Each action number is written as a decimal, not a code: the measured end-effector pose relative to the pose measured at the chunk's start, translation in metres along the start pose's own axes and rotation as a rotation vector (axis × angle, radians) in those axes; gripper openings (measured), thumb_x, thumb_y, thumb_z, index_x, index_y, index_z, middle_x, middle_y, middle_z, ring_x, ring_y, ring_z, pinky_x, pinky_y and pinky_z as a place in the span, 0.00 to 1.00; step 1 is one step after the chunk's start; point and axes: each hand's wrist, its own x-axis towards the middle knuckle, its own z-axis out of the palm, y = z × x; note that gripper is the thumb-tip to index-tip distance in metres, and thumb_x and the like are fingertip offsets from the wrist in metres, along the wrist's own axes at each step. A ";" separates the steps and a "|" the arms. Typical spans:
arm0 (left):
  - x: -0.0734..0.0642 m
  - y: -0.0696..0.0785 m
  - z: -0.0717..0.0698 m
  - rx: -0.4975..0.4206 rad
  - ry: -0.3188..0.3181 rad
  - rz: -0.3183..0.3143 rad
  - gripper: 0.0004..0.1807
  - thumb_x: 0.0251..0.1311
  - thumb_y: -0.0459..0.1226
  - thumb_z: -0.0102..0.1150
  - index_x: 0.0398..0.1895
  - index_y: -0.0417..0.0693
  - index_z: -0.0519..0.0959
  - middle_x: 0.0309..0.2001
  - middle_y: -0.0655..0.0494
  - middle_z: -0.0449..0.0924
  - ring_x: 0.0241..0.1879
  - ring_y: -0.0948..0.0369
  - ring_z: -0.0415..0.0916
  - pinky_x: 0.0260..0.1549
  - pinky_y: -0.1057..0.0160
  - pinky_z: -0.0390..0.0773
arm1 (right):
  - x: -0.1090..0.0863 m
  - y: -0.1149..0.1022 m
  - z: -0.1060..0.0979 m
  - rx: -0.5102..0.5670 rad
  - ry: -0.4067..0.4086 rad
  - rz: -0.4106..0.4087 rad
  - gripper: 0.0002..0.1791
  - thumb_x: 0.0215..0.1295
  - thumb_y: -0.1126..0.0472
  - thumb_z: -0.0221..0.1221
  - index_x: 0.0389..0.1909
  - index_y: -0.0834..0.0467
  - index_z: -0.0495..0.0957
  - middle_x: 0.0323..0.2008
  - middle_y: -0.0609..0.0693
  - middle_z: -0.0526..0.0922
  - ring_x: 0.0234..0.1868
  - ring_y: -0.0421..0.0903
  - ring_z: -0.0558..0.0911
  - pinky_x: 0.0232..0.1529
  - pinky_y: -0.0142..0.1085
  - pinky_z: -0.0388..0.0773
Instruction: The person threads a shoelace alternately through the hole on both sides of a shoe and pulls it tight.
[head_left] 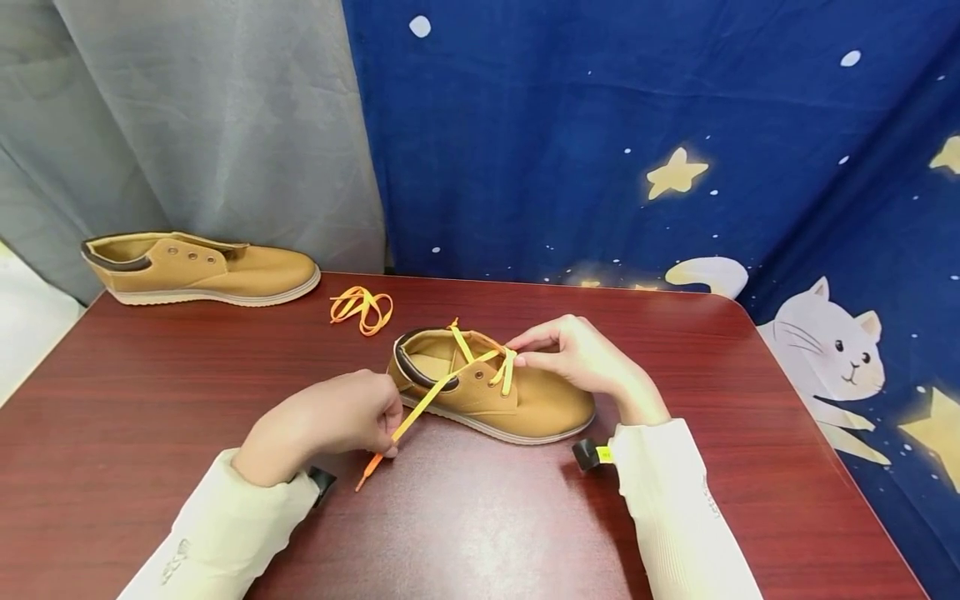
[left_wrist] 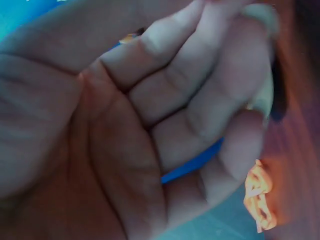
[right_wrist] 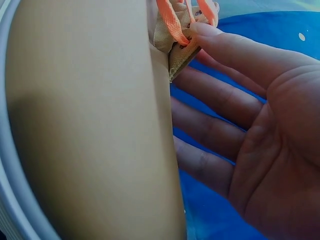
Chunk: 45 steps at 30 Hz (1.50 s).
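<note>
A tan low shoe (head_left: 551, 404) stands on the table, toe to the right, with a yellow-orange shoelace (head_left: 426, 400) threaded through some of its eyelets. My left hand (head_left: 337, 417) pinches the lace near its tip, and the strand runs taut from the eyelets across the shoe's side. In the left wrist view its fingers are curled and the lace there is mostly hidden. On the far side of the opening, thumb and forefinger of my right hand (head_left: 588, 358) pinch the eyelet flap (right_wrist: 182, 57). The other fingers (right_wrist: 210, 125) spread behind the shoe.
Another tan shoe (head_left: 217, 271), with no lace in its eyelets, stands at the table's back left corner. A loosely bundled orange lace (head_left: 362, 308) lies between the two shoes. Grey and blue curtains (head_left: 525, 142) hang right behind the table's back edge.
</note>
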 end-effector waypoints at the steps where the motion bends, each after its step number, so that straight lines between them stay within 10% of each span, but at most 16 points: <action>1: 0.001 -0.001 0.002 -0.009 -0.019 -0.009 0.18 0.43 0.33 0.75 0.10 0.54 0.74 0.11 0.69 0.68 0.16 0.70 0.65 0.19 0.70 0.62 | 0.000 0.000 0.000 -0.003 -0.001 0.002 0.13 0.65 0.57 0.67 0.50 0.51 0.88 0.44 0.45 0.91 0.49 0.40 0.87 0.52 0.37 0.81; 8: 0.005 -0.006 0.011 -0.121 -0.158 -0.042 0.15 0.43 0.29 0.75 0.13 0.50 0.76 0.12 0.60 0.81 0.13 0.68 0.78 0.19 0.69 0.74 | -0.004 -0.003 -0.006 -0.002 0.025 -0.030 0.17 0.60 0.59 0.71 0.51 0.52 0.87 0.43 0.46 0.91 0.47 0.41 0.88 0.52 0.42 0.83; 16: 0.005 -0.016 -0.006 -0.314 -0.150 0.176 0.07 0.60 0.35 0.68 0.27 0.49 0.79 0.19 0.62 0.81 0.23 0.67 0.75 0.25 0.71 0.73 | -0.010 -0.026 -0.007 -0.018 0.106 -0.137 0.09 0.57 0.60 0.73 0.39 0.51 0.89 0.28 0.42 0.85 0.28 0.40 0.79 0.30 0.31 0.74; 24: 0.008 -0.013 -0.015 -0.398 0.020 0.258 0.06 0.65 0.34 0.64 0.42 0.43 0.84 0.31 0.58 0.88 0.36 0.64 0.82 0.40 0.70 0.78 | -0.006 -0.046 0.012 -0.247 0.019 -0.116 0.06 0.63 0.52 0.68 0.38 0.47 0.89 0.18 0.35 0.80 0.18 0.34 0.72 0.22 0.30 0.67; 34: 0.034 0.014 -0.013 -0.469 0.467 0.104 0.07 0.62 0.32 0.67 0.42 0.41 0.85 0.37 0.50 0.88 0.36 0.62 0.84 0.37 0.71 0.81 | -0.004 -0.045 0.019 -0.232 -0.028 -0.149 0.02 0.61 0.56 0.70 0.34 0.48 0.89 0.16 0.37 0.78 0.18 0.32 0.73 0.21 0.29 0.69; 45: 0.064 0.027 -0.009 -0.462 0.390 0.089 0.04 0.64 0.33 0.65 0.39 0.44 0.86 0.31 0.53 0.87 0.30 0.66 0.81 0.33 0.71 0.79 | -0.004 -0.045 0.018 -0.286 -0.004 -0.229 0.01 0.61 0.56 0.70 0.30 0.46 0.89 0.14 0.37 0.81 0.17 0.27 0.72 0.19 0.27 0.65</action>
